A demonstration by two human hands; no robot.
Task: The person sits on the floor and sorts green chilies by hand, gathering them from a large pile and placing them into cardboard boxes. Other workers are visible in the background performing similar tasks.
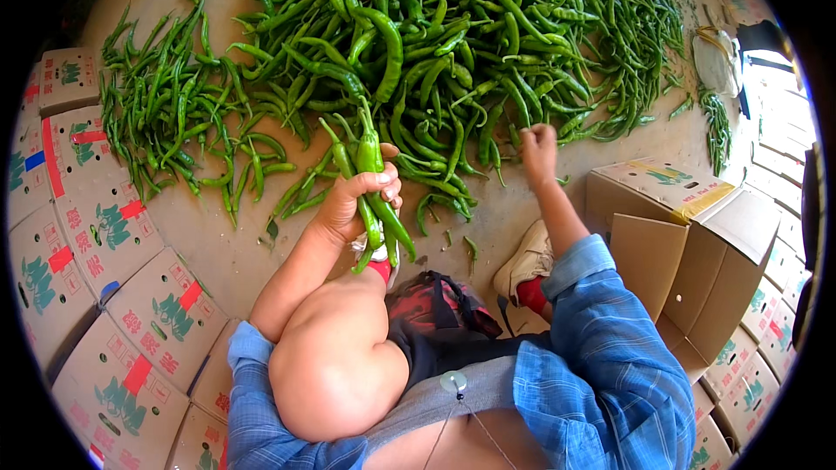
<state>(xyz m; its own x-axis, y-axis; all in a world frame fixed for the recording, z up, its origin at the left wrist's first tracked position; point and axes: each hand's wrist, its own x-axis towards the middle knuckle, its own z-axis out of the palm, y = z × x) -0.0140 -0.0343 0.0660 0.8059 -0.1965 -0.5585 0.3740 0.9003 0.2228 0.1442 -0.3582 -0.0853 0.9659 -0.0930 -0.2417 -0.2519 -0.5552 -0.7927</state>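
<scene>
My left hand (362, 199) is closed around a small bunch of long green chili peppers (370, 156), with their tips hanging below the fist and stems sticking up above it. Beyond it a large heap of green chili peppers (450, 46) covers the floor. At the heap's near right edge is my right hand (539, 147), its fingers bent close to a pepper; whether they grip it cannot be told. A smaller pile of thinner green peppers (170, 104) lies to the left.
An open cardboard box (692, 261) lies at the right with its flaps out. Closed printed cartons (157, 320) are stacked along the left. More cartons (751, 385) stand at the lower right. A red and black bag or cloth (441, 303) is between my feet.
</scene>
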